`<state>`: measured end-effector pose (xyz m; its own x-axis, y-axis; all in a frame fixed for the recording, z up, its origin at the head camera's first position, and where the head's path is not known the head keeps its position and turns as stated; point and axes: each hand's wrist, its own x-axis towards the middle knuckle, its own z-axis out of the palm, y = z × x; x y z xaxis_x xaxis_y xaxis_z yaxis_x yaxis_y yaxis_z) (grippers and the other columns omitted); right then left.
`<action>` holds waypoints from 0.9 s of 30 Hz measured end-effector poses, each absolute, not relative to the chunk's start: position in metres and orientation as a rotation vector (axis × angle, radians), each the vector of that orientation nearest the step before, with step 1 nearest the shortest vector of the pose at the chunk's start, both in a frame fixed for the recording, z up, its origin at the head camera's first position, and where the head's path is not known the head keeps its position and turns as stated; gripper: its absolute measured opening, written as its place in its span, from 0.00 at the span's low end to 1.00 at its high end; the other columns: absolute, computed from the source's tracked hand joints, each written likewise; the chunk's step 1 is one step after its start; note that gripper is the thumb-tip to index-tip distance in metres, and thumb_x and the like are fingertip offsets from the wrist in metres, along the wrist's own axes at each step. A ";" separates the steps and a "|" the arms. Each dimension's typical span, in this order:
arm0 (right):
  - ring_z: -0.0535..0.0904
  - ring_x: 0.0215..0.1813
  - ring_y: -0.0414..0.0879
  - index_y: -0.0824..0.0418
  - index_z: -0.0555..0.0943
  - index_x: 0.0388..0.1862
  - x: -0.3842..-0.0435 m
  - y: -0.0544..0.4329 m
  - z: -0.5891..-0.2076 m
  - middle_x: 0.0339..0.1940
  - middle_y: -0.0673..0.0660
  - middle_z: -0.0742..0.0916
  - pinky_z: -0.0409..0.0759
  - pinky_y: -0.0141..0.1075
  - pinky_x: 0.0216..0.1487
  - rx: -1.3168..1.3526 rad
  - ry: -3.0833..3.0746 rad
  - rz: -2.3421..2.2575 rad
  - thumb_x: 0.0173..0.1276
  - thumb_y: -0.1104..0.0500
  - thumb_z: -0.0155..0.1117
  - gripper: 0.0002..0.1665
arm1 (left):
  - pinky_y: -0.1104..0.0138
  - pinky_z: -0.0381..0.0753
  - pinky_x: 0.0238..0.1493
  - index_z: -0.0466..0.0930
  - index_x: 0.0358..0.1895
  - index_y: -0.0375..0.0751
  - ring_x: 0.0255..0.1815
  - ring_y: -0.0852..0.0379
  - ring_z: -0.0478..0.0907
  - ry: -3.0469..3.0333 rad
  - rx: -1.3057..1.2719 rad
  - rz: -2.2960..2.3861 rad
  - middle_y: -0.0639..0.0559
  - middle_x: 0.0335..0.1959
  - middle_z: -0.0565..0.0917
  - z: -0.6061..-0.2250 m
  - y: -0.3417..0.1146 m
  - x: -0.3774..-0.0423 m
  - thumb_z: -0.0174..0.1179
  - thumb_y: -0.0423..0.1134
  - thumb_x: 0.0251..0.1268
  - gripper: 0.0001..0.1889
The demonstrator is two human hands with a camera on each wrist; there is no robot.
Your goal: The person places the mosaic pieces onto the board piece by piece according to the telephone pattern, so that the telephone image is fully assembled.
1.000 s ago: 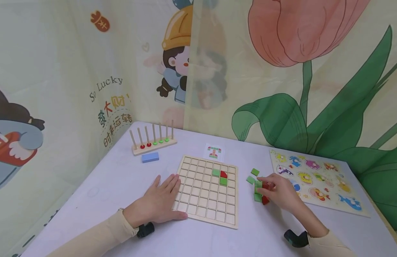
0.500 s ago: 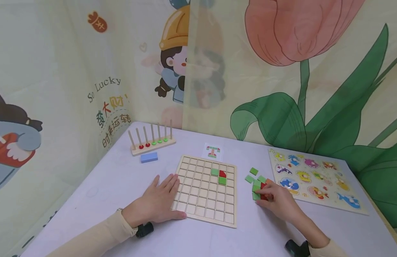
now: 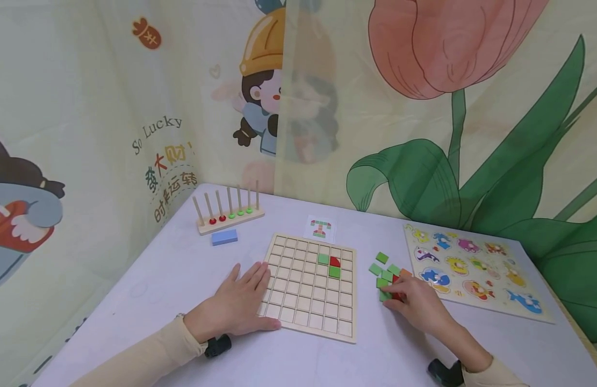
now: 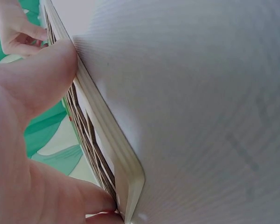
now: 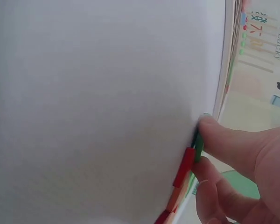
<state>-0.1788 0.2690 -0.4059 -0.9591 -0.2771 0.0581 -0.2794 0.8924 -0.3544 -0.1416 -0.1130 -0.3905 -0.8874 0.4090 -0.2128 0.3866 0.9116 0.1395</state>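
My left hand (image 3: 240,303) lies with straight fingers on the left edge of the wooden grid board (image 3: 351,336). In the left wrist view, its thumb (image 4: 60,65) rests at the board's edge. On the grid sit two green square tiles and a red quarter-round tile (image 3: 335,262). To the right of the board, my right hand (image 3: 419,303) reaches into a pile of small tiles. In the right wrist view, thumb and fingers pinch a green tile (image 5: 199,145) at its ends. Beside it lie red tiles (image 5: 183,167), partly hidden by the hand in the head view.
Loose green tiles (image 3: 375,269) lie between the board and an animal puzzle (image 3: 511,282) on the right. Behind the board is a pattern card (image 3: 320,229). A peg stand with rings (image 3: 230,219) and a blue block (image 3: 224,237) stand at the back left.
My right hand has shifted toward the near end of the pile, and its fingers have come onto a green tile. Some green tiles have slid slightly apart. My left hand stays on the board.
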 end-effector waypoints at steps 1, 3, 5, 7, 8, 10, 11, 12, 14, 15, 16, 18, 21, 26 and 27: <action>0.75 0.38 0.42 0.58 0.92 0.47 -0.178 0.269 -0.405 0.38 0.51 0.85 0.72 0.31 0.35 0.448 -3.049 0.563 0.57 0.60 0.80 0.17 | 0.36 0.48 0.80 0.55 0.80 0.30 0.86 0.41 0.50 2.837 0.599 0.136 0.37 0.84 0.55 -0.391 -0.113 -0.142 0.57 0.75 0.62 0.58; 0.77 0.40 0.43 0.58 0.92 0.48 -0.177 0.268 -0.404 0.40 0.52 0.87 0.74 0.32 0.38 0.442 -3.045 0.542 0.58 0.59 0.80 0.17 | 0.36 0.48 0.80 0.55 0.80 0.30 0.86 0.41 0.50 2.838 0.599 0.135 0.37 0.84 0.55 -0.391 -0.113 -0.142 0.57 0.75 0.62 0.58; 0.77 0.41 0.43 0.59 0.91 0.48 -0.177 0.267 -0.403 0.40 0.52 0.87 0.74 0.33 0.38 0.444 -3.034 0.533 0.58 0.59 0.80 0.18 | 0.37 0.48 0.81 0.55 0.80 0.30 0.86 0.42 0.49 2.837 0.598 0.134 0.37 0.84 0.55 -0.391 -0.113 -0.142 0.57 0.75 0.62 0.58; 0.75 0.38 0.42 0.59 0.91 0.49 -0.176 0.265 -0.401 0.36 0.51 0.84 0.72 0.32 0.35 0.452 -3.020 0.555 0.58 0.60 0.80 0.18 | 0.37 0.48 0.81 0.55 0.80 0.30 0.86 0.42 0.49 2.834 0.596 0.133 0.37 0.84 0.55 -0.391 -0.113 -0.142 0.57 0.75 0.62 0.58; 0.73 0.36 0.42 0.59 0.91 0.49 -0.176 0.265 -0.401 0.33 0.50 0.83 0.70 0.31 0.33 0.453 -3.012 0.570 0.59 0.60 0.80 0.17 | 0.37 0.48 0.81 0.54 0.80 0.30 0.86 0.42 0.49 2.833 0.596 0.132 0.37 0.84 0.54 -0.392 -0.113 -0.142 0.57 0.75 0.62 0.58; 0.70 0.33 0.41 0.59 0.91 0.49 -0.176 0.262 -0.400 0.29 0.49 0.79 0.67 0.30 0.29 0.470 -2.990 0.602 0.59 0.61 0.79 0.17 | 0.37 0.48 0.81 0.54 0.80 0.30 0.86 0.42 0.49 2.833 0.597 0.130 0.37 0.84 0.54 -0.392 -0.113 -0.142 0.57 0.75 0.62 0.58; 0.69 0.31 0.40 0.59 0.91 0.49 -0.177 0.261 -0.399 0.28 0.49 0.78 0.66 0.29 0.27 0.473 -2.981 0.622 0.59 0.62 0.79 0.17 | 0.37 0.48 0.81 0.55 0.80 0.30 0.86 0.42 0.49 2.834 0.599 0.128 0.37 0.84 0.54 -0.392 -0.114 -0.143 0.57 0.75 0.62 0.58; 0.68 0.30 0.40 0.59 0.91 0.49 -0.177 0.259 -0.399 0.28 0.48 0.78 0.66 0.29 0.26 0.487 -2.968 0.634 0.59 0.62 0.79 0.17 | 0.37 0.48 0.81 0.55 0.80 0.30 0.86 0.42 0.49 2.833 0.600 0.129 0.37 0.84 0.54 -0.392 -0.114 -0.142 0.57 0.75 0.62 0.58; 0.68 0.30 0.39 0.59 0.91 0.49 -0.179 0.256 -0.398 0.29 0.48 0.80 0.67 0.28 0.25 0.512 -2.947 0.654 0.59 0.62 0.79 0.17 | 0.37 0.49 0.81 0.55 0.80 0.30 0.86 0.42 0.50 2.835 0.604 0.130 0.37 0.84 0.55 -0.392 -0.114 -0.142 0.57 0.75 0.62 0.58; 0.68 0.29 0.39 0.59 0.91 0.49 -0.180 0.254 -0.398 0.30 0.48 0.82 0.67 0.28 0.25 0.522 -2.939 0.664 0.60 0.62 0.79 0.17 | 0.37 0.49 0.81 0.55 0.80 0.30 0.86 0.42 0.50 2.835 0.606 0.131 0.37 0.84 0.55 -0.392 -0.114 -0.142 0.57 0.75 0.62 0.58; 0.69 0.29 0.39 0.59 0.91 0.49 -0.182 0.252 -0.397 0.31 0.49 0.83 0.68 0.28 0.25 0.531 -2.933 0.679 0.60 0.62 0.79 0.17 | 0.37 0.49 0.81 0.55 0.80 0.30 0.86 0.42 0.50 2.835 0.606 0.131 0.37 0.84 0.55 -0.392 -0.114 -0.142 0.57 0.75 0.62 0.58; 0.70 0.30 0.40 0.60 0.90 0.50 -0.186 0.247 -0.397 0.32 0.49 0.84 0.69 0.28 0.25 0.555 -2.921 0.701 0.60 0.62 0.78 0.18 | 0.37 0.49 0.81 0.55 0.80 0.30 0.86 0.42 0.50 2.834 0.607 0.132 0.37 0.84 0.55 -0.392 -0.114 -0.142 0.56 0.75 0.62 0.58; 0.72 0.32 0.41 0.59 0.90 0.51 -0.193 0.238 -0.397 0.34 0.49 0.85 0.70 0.28 0.27 0.587 -2.905 0.716 0.61 0.61 0.78 0.18 | 0.37 0.49 0.81 0.55 0.80 0.30 0.86 0.42 0.50 2.837 0.609 0.136 0.37 0.84 0.55 -0.392 -0.114 -0.142 0.56 0.75 0.62 0.58; 0.74 0.35 0.42 0.59 0.90 0.52 -0.208 0.218 -0.394 0.39 0.51 0.88 0.71 0.29 0.30 0.637 -2.896 0.713 0.61 0.59 0.78 0.19 | 0.37 0.49 0.80 0.55 0.80 0.30 0.86 0.42 0.50 2.841 0.611 0.136 0.37 0.84 0.55 -0.393 -0.115 -0.142 0.56 0.75 0.63 0.58; 0.74 0.35 0.42 0.59 0.90 0.52 -0.212 0.214 -0.393 0.39 0.51 0.88 0.71 0.29 0.31 0.651 -2.891 0.718 0.61 0.59 0.78 0.19 | 0.37 0.49 0.80 0.55 0.80 0.30 0.86 0.42 0.50 2.843 0.612 0.137 0.37 0.84 0.55 -0.393 -0.115 -0.142 0.56 0.75 0.63 0.58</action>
